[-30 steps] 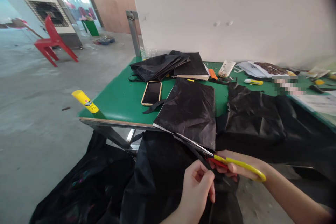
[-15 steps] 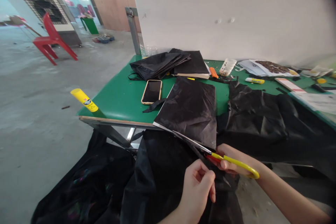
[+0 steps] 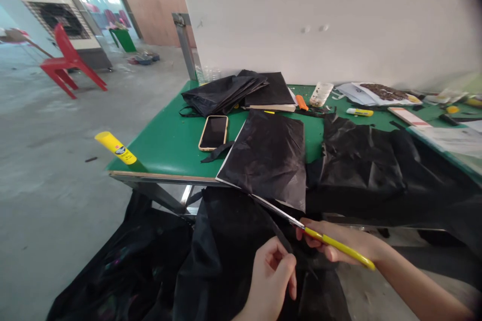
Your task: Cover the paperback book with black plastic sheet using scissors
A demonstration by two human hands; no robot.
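Observation:
My right hand (image 3: 335, 242) grips yellow-handled scissors (image 3: 341, 248) below the table's front edge. Their blades point left along the lower edge of a flat book-like piece (image 3: 269, 155) faced in black sheet, which overhangs that edge; the blades look nearly together. My left hand (image 3: 271, 273) is closed at the fingertips on a narrow black strip (image 3: 277, 233) that runs up toward the blades. Pale edges show along the black-faced piece's left and lower sides. Black fabric (image 3: 226, 251) hangs below both hands.
A phone (image 3: 213, 133) lies on the green table (image 3: 161, 140), with a yellow glue stick (image 3: 116, 148) standing at its left corner. Folded black sheets (image 3: 222, 91) lie behind. To the right are crumpled black sheet (image 3: 361, 155), another glue stick (image 3: 359, 112) and papers.
The scissor blades have come closer together and the handles have tilted. My left hand has shifted slightly down and left, and the black strip now shows more clearly between it and the blades.

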